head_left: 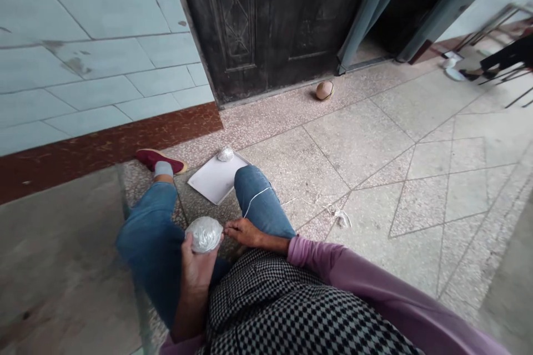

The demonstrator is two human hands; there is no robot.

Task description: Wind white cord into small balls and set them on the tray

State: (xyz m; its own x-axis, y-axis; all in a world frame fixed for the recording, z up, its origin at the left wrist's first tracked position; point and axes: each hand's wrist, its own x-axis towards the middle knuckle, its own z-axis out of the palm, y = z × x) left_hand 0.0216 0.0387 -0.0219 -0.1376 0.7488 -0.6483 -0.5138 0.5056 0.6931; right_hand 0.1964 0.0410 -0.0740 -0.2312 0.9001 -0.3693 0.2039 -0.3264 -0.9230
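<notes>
My left hand (196,274) is wrapped from below around a shiny whitish ball (204,234), which looks wound or wrapped; its exact material is hard to make out. Just right of the ball, my right hand (244,232) is closed, its fingertips pinched close to the ball's side. A thin white string (259,194) runs from my right hand over my knee and down to the floor. There it ends in a loose white tangle (342,218). Between my feet lies a white tray (214,178), with a second whitish ball (225,153) at its far corner.
A tan round object (324,90) with a dark band sits on the floor by the dark door (283,16). A blue-grey curtain (370,8) hangs at the doorway. At far right are a person's leg (508,55), a chair and pale dishes (453,74).
</notes>
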